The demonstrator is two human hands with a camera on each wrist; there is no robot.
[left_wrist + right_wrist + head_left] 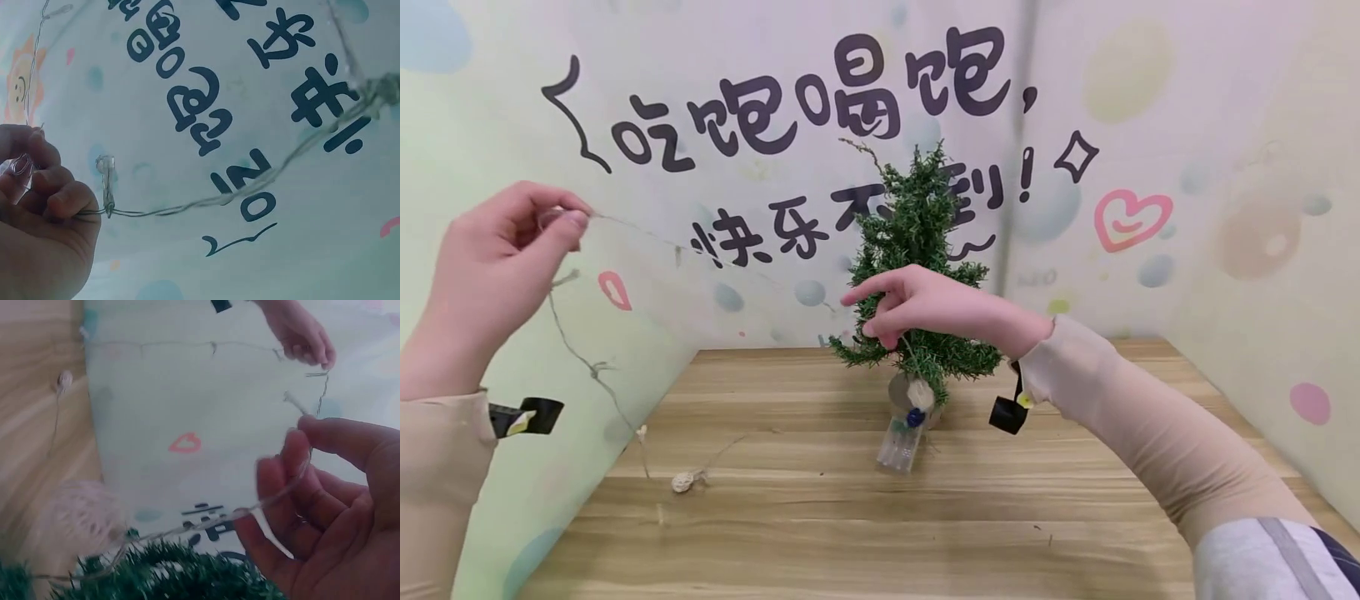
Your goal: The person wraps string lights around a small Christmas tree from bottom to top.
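A green artificial Christmas tree (917,217) stands on the table. My left hand (505,258), raised at the left, pinches a thin wire light string (187,212) with small clear bulbs (107,164). From that hand one stretch runs toward the tree, and another hangs to the table's left side. In front of the tree, my right hand (925,304) holds the string between thumb and forefinger, and the wire crosses its other fingers (250,528). Below it, a whitish woven ball (920,392) and a dark blue ball (915,417) hang by the tree's base.
A clear plastic box (897,450) lies at the foot of the tree. Another whitish ball (682,482) with a thin strand rests on the left of the wooden table (820,533). A printed backdrop wall (760,50) rises behind and at both sides.
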